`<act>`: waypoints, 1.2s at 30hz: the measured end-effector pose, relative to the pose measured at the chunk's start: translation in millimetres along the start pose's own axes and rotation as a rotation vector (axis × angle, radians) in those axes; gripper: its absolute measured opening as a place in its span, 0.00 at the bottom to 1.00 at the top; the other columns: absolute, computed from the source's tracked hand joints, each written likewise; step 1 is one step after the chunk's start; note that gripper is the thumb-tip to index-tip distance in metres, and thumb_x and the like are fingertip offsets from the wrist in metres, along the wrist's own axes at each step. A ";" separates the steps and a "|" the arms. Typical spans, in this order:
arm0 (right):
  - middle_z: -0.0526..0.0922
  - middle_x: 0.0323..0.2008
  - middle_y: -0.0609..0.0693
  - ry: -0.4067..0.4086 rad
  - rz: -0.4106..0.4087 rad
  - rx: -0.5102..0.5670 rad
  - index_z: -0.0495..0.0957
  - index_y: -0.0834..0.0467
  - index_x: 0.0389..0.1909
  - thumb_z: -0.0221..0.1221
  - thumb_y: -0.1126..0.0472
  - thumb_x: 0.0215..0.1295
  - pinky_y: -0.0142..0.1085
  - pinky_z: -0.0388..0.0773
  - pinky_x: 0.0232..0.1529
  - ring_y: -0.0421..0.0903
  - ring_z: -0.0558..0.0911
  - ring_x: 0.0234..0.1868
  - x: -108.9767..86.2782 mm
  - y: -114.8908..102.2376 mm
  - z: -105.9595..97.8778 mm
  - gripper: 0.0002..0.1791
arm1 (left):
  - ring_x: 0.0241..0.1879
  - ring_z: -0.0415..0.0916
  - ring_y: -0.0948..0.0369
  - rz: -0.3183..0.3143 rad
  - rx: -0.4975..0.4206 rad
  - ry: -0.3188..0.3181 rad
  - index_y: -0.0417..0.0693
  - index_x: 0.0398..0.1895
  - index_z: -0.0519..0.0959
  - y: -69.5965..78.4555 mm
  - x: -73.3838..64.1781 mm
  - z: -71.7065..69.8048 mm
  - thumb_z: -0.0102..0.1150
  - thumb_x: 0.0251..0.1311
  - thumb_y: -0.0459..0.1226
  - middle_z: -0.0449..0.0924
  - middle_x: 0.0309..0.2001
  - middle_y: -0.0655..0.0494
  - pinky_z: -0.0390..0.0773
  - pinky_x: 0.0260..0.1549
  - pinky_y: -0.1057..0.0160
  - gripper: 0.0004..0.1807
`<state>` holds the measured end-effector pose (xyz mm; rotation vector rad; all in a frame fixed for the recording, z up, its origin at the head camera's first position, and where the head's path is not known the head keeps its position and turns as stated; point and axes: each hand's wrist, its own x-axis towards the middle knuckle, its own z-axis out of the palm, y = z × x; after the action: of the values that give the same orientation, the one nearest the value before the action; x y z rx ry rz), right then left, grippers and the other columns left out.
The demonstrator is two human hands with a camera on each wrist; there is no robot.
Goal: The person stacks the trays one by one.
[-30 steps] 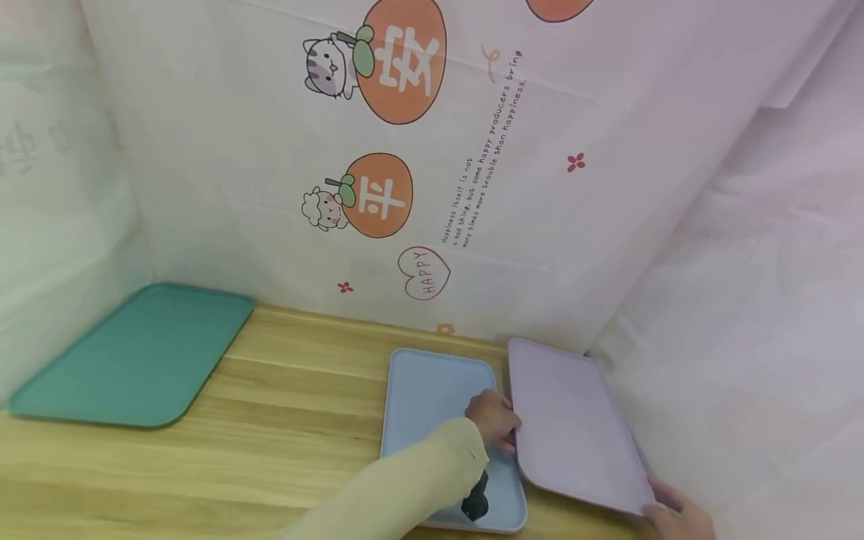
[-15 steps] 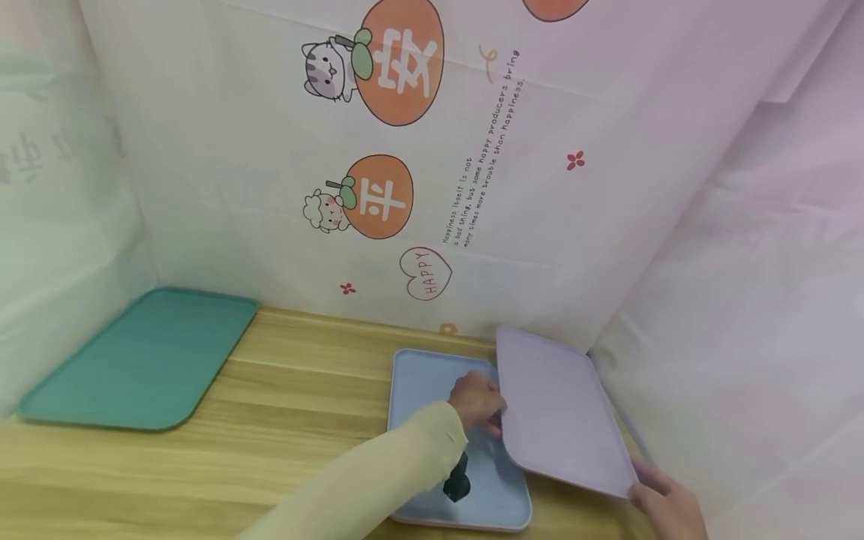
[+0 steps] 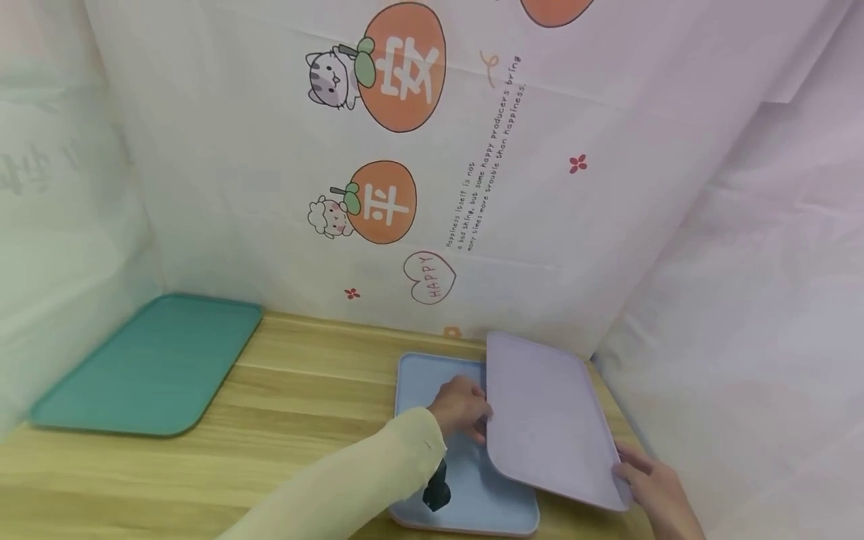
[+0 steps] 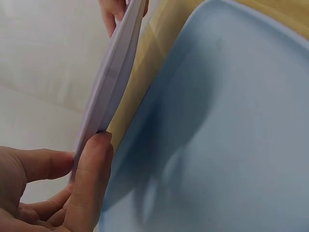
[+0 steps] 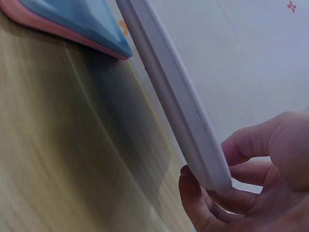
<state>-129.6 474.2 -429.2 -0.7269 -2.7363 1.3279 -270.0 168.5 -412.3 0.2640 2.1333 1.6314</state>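
From the head camera, two hands share the load: the left hand pinches one long edge of a lavender, round-cornered, plastic-looking tray, and the right hand grips the opposite edge near its front corner. The lavender tray covers the right side of a pale blue rectangular tray, above the wood-grain table. Matched grip heights look wise here, since one hand lagging would tip it.

Over to the left wrist: thumb and fingers squeeze the thin rim, the blue tray lying just beside and below. Fingertips tucked high on that rim should avoid a knock.

On the right wrist, fingers hook the lavender corner, with a visible gap to the table. A pink edge shows beneath the blue tray; slow, level handling seems best.
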 end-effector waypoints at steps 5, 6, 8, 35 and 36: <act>0.63 0.79 0.75 -0.017 -0.004 0.037 0.58 0.71 0.82 0.55 0.60 0.82 0.34 0.88 0.51 0.63 0.82 0.66 0.2 -4.9 2.7 0.35 | 0.29 0.87 0.54 0.011 0.020 -0.019 0.36 0.43 0.83 -4.2 -13.7 -5.9 0.69 0.66 0.27 0.84 0.31 0.45 0.92 0.24 0.62 0.05; 0.63 0.79 0.76 -0.021 -0.009 0.048 0.58 0.71 0.82 0.55 0.60 0.82 0.35 0.89 0.51 0.62 0.83 0.65 -0.1 -6.1 3.8 0.35 | 0.29 0.87 0.54 0.013 0.025 -0.021 0.35 0.43 0.84 -5.5 -16.1 -7.5 0.69 0.66 0.27 0.85 0.31 0.45 0.92 0.24 0.62 0.06; 0.63 0.79 0.76 -0.031 -0.032 0.066 0.57 0.71 0.82 0.55 0.61 0.82 0.36 0.90 0.53 0.60 0.84 0.64 -0.7 -8.1 7.0 0.35 | 0.29 0.87 0.55 0.016 0.030 -0.023 0.34 0.45 0.85 -8.5 -21.1 -11.7 0.69 0.66 0.27 0.85 0.31 0.45 0.92 0.25 0.62 0.07; 0.84 0.59 0.70 -0.095 -0.284 0.110 0.65 0.79 0.75 0.56 0.75 0.69 0.33 0.91 0.44 0.40 0.86 0.46 -11.4 -54.2 65.4 0.33 | 0.26 0.87 0.53 0.068 -0.125 -0.076 0.24 0.73 0.68 -51.8 -70.1 -78.8 0.62 0.53 0.22 0.87 0.29 0.38 0.92 0.22 0.61 0.39; 0.84 0.58 0.69 -0.087 -0.288 0.112 0.66 0.79 0.75 0.56 0.76 0.68 0.33 0.91 0.44 0.41 0.86 0.45 -11.6 -56.4 67.8 0.33 | 0.25 0.87 0.53 0.066 -0.127 -0.079 0.25 0.76 0.66 -51.6 -70.8 -80.8 0.62 0.52 0.22 0.87 0.28 0.38 0.92 0.22 0.60 0.42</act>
<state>-156.0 389.3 -428.3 -0.2602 -2.6724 1.4589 -238.0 54.9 -428.6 0.3561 1.9730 1.7567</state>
